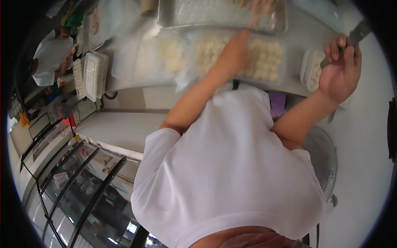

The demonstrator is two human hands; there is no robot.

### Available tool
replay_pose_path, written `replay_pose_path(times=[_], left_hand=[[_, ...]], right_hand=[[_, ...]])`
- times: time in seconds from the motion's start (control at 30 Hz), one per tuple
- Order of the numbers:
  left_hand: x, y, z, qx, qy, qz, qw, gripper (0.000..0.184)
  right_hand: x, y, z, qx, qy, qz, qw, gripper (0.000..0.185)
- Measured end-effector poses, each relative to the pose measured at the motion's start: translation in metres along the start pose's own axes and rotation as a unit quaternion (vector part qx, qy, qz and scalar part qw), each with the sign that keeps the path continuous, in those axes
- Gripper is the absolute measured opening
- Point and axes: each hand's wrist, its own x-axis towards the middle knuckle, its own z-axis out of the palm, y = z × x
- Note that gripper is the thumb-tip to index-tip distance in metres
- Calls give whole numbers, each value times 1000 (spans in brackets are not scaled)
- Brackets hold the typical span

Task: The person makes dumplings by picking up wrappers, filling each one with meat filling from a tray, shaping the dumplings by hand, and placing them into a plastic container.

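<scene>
My left hand [235, 51] reaches over a clear plastic tray of pale, round dough pieces [266, 62], close to the near rim of a metal tray [223, 28]. Motion smears its fingers, so their grip cannot be made out. Pinkish filling [266, 8] lies at the metal tray's right end. Raised at the right, my right hand [341, 72] has its fingers around a flat metal tool [359, 34]. Beside that wrist stands a white container [310, 68] holding more dough pieces. Thin yellowish sheets [171, 56] lie left of the dough tray.
Stacked white containers [95, 74] stand at the counter's left end. Past them is another person [51, 58] in a white top. A standing fan [322, 161] is at the lower right, beside the white wall [364, 165]. Glass panes [99, 198] show at the lower left.
</scene>
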Motion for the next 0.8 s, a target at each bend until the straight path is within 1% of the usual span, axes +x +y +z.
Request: replay_pose_path(times=[0.03,0.07,0.1,0.13,0.17,0.2,0.23,0.27,0.3,0.37,0.43,0.47,0.53,0.6,0.63,0.67,0.7,0.73,0.77,0.8], left_hand=[[-3,3,2,12,-39,-21,999,36],[-1,4,5,9,-38,-22,999,36],[3,4,8,51,-45,-13,998,35],[6,3,11,93,-52,-5,994,34],[7,0,14,90,-51,-8,995,34],[8,-5,18,109,-52,9,993,36],[10,-6,19,128,-52,26,990,37],[10,-6,18,127,-51,25,990,37],[9,-5,13,109,-52,22,992,38],[7,-7,4,92,-52,19,994,38],[2,-12,-8,113,34,80,990,34],[-4,-15,-17,113,34,79,990,34],[-17,-29,-46,68,97,41,992,24],[-36,-63,-82,46,140,-28,989,20],[-46,-88,-101,86,151,-58,983,19],[-58,-111,-118,125,161,-87,975,19],[-72,-126,-132,131,167,-92,973,19],[-85,-138,-142,188,114,-134,966,19],[-98,-148,-143,242,61,-178,952,19],[-110,-161,-135,268,54,-171,947,25]], right_hand=[[-15,1,-9,-4,2,6,1000,31],[-27,2,-17,-18,46,32,998,32],[-38,5,-24,-32,90,55,994,32],[-50,10,-29,-34,87,56,994,32],[-63,14,-33,-63,124,86,986,26],[-76,17,-38,-92,163,117,975,21],[-87,19,-43,-94,162,118,975,21],[-95,19,-48,-121,170,141,968,23],[-100,20,-53,-146,178,163,959,25],[-103,21,-60,-155,181,170,956,26],[-101,21,-64,-164,187,180,952,27],[-94,22,-65,-172,182,167,954,28],[-77,24,-67,-174,171,153,958,29],[-60,31,-70,-305,120,140,934,28],[-52,35,-69,-297,112,143,938,28],[-45,38,-68,-308,68,147,937,27],[-39,43,-66,-321,23,150,935,26],[-33,49,-61,-317,15,150,936,26],[-27,56,-57,-345,-11,148,927,26],[-23,62,-52,-373,-38,147,915,25]])
